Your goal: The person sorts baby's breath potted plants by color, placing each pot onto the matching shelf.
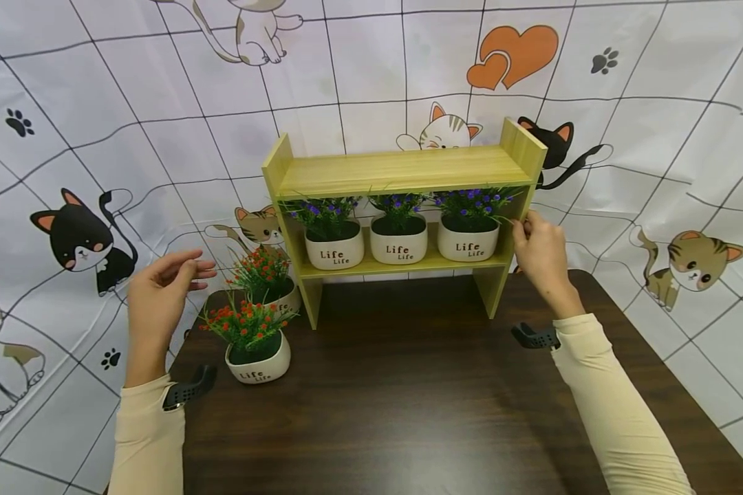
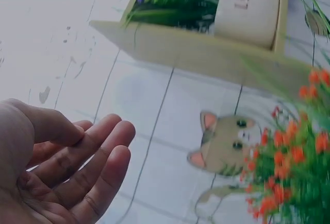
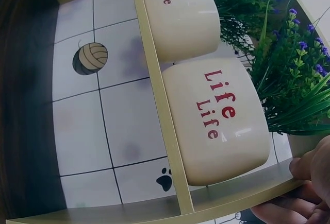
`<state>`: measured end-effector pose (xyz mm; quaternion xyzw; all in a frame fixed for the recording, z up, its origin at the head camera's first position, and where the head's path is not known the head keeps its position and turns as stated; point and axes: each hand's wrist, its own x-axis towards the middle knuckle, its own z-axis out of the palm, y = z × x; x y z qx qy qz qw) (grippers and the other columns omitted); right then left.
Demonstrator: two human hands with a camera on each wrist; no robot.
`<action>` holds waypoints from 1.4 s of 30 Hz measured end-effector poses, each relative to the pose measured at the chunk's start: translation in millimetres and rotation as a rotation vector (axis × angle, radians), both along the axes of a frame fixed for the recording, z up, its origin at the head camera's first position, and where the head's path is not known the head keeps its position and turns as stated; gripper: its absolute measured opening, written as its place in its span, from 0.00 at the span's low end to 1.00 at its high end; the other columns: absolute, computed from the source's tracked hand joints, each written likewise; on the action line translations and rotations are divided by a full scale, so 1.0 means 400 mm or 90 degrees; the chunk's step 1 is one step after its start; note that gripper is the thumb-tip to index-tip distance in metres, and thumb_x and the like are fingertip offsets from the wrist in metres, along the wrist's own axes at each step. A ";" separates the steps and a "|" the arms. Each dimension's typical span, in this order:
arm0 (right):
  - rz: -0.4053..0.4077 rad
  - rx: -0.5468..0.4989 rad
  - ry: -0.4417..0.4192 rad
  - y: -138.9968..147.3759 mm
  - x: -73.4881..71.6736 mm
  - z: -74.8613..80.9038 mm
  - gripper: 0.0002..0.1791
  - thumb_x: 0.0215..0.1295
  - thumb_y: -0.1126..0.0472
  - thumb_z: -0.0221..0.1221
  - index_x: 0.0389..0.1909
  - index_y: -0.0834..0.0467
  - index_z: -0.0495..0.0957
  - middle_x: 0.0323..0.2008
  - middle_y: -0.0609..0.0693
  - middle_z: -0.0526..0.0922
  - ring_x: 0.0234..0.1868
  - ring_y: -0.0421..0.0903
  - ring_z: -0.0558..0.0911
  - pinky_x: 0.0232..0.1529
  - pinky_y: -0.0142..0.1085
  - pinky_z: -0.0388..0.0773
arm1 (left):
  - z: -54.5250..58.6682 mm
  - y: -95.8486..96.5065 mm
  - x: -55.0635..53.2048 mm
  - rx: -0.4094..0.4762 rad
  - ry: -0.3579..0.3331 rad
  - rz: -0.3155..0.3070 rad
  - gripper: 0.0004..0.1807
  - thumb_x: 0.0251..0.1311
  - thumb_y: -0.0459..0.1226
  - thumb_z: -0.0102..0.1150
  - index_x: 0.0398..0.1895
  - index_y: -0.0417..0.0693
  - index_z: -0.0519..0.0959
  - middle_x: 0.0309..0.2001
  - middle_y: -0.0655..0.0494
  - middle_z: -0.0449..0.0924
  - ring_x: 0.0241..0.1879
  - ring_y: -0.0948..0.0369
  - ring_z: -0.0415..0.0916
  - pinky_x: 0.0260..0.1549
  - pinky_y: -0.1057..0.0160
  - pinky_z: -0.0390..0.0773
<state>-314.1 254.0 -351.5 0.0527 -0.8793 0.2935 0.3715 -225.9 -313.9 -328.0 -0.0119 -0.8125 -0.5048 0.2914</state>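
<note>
centre of the frame: a wooden shelf [image 1: 402, 172] stands on the dark table [image 1: 408, 412], three white pots with purple flowers in a row on its lower board, likely grouped by colour. our right hand [image 1: 541, 251] sits at the shelf's right side panel, fingers curled round its front edge, probably to steady it; the nearest purple-flower pot [image 3: 216, 121] stands just inside. lower left: two pots with orange flowers [image 1: 256, 344] wait on the table beside the shelf. our left hand [image 1: 161, 292] hovers near them, fingers apart and relaxed, holding nothing.
</note>
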 end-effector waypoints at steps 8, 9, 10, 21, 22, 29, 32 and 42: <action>-0.006 -0.002 0.003 0.007 0.003 -0.001 0.11 0.77 0.68 0.57 0.37 0.72 0.80 0.23 0.67 0.85 0.18 0.57 0.76 0.20 0.33 0.62 | -0.058 -0.052 0.031 0.026 -0.009 0.084 0.15 0.79 0.38 0.58 0.59 0.41 0.87 0.38 0.76 0.89 0.35 0.76 0.88 0.37 0.80 0.84; -0.006 -0.001 0.005 0.007 0.002 -0.001 0.11 0.77 0.67 0.57 0.36 0.72 0.80 0.23 0.67 0.84 0.18 0.56 0.76 0.20 0.33 0.62 | -0.066 -0.057 0.034 0.027 -0.011 0.093 0.15 0.79 0.38 0.58 0.59 0.41 0.87 0.37 0.76 0.89 0.35 0.77 0.88 0.37 0.80 0.84; -0.007 0.001 0.007 0.006 0.002 -0.001 0.11 0.77 0.67 0.58 0.36 0.72 0.80 0.22 0.66 0.84 0.18 0.56 0.75 0.20 0.34 0.62 | -0.075 -0.062 0.038 0.028 -0.013 0.101 0.15 0.79 0.39 0.58 0.59 0.42 0.87 0.37 0.77 0.88 0.35 0.77 0.87 0.37 0.80 0.84; 0.000 0.001 0.009 0.001 -0.002 -0.003 0.11 0.76 0.68 0.58 0.35 0.72 0.80 0.19 0.62 0.80 0.17 0.54 0.73 0.20 0.35 0.61 | -0.191 -0.093 0.059 0.072 -0.028 0.116 0.13 0.76 0.32 0.57 0.53 0.31 0.86 0.28 0.76 0.87 0.27 0.75 0.86 0.33 0.79 0.84; 0.001 -0.001 0.009 0.001 -0.003 -0.003 0.11 0.76 0.68 0.58 0.35 0.72 0.80 0.19 0.64 0.82 0.17 0.55 0.75 0.20 0.35 0.62 | -0.205 -0.094 0.061 0.075 -0.030 0.115 0.13 0.76 0.31 0.57 0.53 0.31 0.86 0.28 0.76 0.87 0.27 0.75 0.86 0.33 0.79 0.84; 0.006 -0.006 0.012 -0.003 -0.003 -0.001 0.10 0.76 0.68 0.58 0.37 0.73 0.81 0.22 0.67 0.84 0.18 0.57 0.76 0.21 0.35 0.63 | -0.304 -0.093 0.074 0.048 -0.085 0.098 0.11 0.77 0.30 0.56 0.53 0.32 0.85 0.30 0.76 0.86 0.28 0.76 0.85 0.32 0.79 0.83; 0.005 -0.007 0.016 -0.003 -0.004 0.000 0.10 0.76 0.68 0.58 0.36 0.73 0.81 0.21 0.65 0.83 0.17 0.52 0.72 0.19 0.32 0.60 | -0.349 -0.093 0.080 -0.007 -0.149 0.087 0.13 0.78 0.33 0.57 0.58 0.37 0.84 0.37 0.70 0.89 0.31 0.80 0.82 0.34 0.80 0.82; 0.005 -0.012 0.003 0.002 -0.005 -0.004 0.12 0.77 0.66 0.57 0.41 0.74 0.82 0.26 0.68 0.87 0.20 0.61 0.81 0.22 0.37 0.66 | -0.442 -0.097 0.079 -0.102 -0.393 -0.150 0.44 0.80 0.39 0.55 0.87 0.36 0.42 0.83 0.26 0.47 0.77 0.29 0.61 0.69 0.48 0.78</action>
